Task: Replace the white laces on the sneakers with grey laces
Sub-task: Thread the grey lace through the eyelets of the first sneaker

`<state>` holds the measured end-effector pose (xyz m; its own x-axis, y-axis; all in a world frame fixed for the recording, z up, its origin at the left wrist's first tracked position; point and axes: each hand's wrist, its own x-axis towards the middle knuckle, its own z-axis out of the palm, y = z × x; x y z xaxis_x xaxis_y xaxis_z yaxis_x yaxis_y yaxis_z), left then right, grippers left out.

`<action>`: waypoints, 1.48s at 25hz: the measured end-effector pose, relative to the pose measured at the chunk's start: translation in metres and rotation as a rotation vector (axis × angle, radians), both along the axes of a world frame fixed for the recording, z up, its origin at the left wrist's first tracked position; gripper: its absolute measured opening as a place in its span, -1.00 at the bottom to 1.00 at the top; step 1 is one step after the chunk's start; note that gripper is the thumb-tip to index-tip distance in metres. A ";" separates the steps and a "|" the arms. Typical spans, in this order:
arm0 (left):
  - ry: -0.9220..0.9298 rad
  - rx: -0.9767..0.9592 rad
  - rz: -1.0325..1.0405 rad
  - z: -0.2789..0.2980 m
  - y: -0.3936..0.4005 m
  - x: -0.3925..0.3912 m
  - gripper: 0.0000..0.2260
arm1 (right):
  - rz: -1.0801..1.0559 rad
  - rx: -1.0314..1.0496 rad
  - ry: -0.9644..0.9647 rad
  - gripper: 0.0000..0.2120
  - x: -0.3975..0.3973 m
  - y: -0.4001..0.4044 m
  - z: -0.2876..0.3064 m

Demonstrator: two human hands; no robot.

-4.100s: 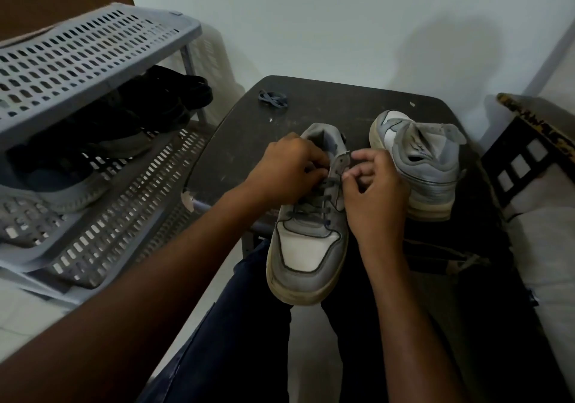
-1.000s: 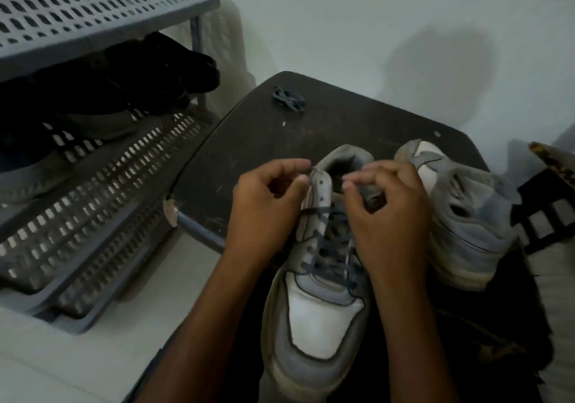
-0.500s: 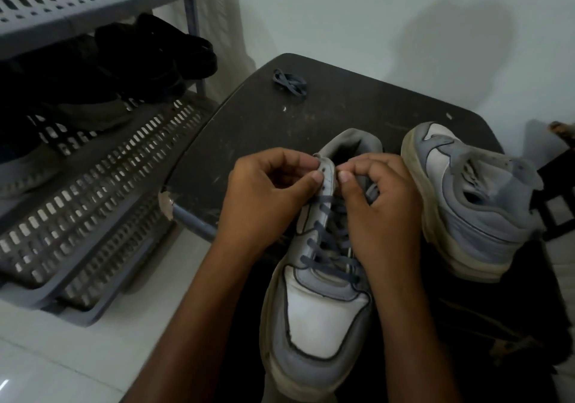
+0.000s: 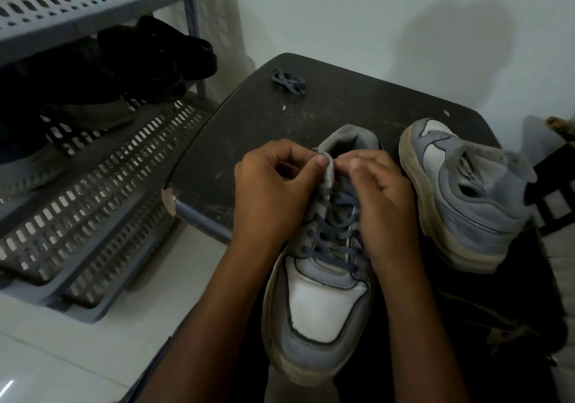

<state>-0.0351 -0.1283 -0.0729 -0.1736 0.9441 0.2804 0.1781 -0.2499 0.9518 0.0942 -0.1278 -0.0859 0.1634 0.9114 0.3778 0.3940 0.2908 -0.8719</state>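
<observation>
A grey and white sneaker (image 4: 320, 306) lies toe toward me, its heel on the dark table (image 4: 249, 122). A grey lace (image 4: 334, 234) criss-crosses its eyelets. My left hand (image 4: 270, 197) pinches the left eyelet flap near the top. My right hand (image 4: 382, 197) is closed at the top right eyelets; the lace end is hidden under its fingers. The second sneaker (image 4: 466, 194) lies on its side to the right, with no lace visible. A spare grey lace (image 4: 289, 81) sits bundled at the table's far edge.
A grey plastic shoe rack (image 4: 93, 153) stands at the left with dark shoes (image 4: 130, 66) on its shelf. A white wall is behind the table. A dark wooden frame (image 4: 557, 166) is at the far right. My dark trousers are under the sneaker.
Both hands stay at the top eyelets of the near sneaker. My fingers have shifted slightly at the flap. The camera has tilted down since four seconds ago.
</observation>
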 end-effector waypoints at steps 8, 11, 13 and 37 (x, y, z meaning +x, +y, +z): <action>-1.121 -0.052 0.235 0.022 0.008 -0.055 -0.86 | 0.031 0.017 0.133 -0.64 0.021 0.001 -0.008; -0.360 -0.088 0.134 0.020 0.004 -0.049 -0.85 | 0.007 0.041 0.094 -0.66 0.018 0.002 -0.011; 0.367 -0.168 -0.098 0.009 0.000 -0.028 -0.89 | 0.008 0.051 0.078 -0.66 0.017 0.001 -0.011; 0.396 -0.618 -0.181 0.032 -0.011 -0.021 -0.55 | -0.003 -0.004 -0.281 -0.81 0.018 -0.023 0.037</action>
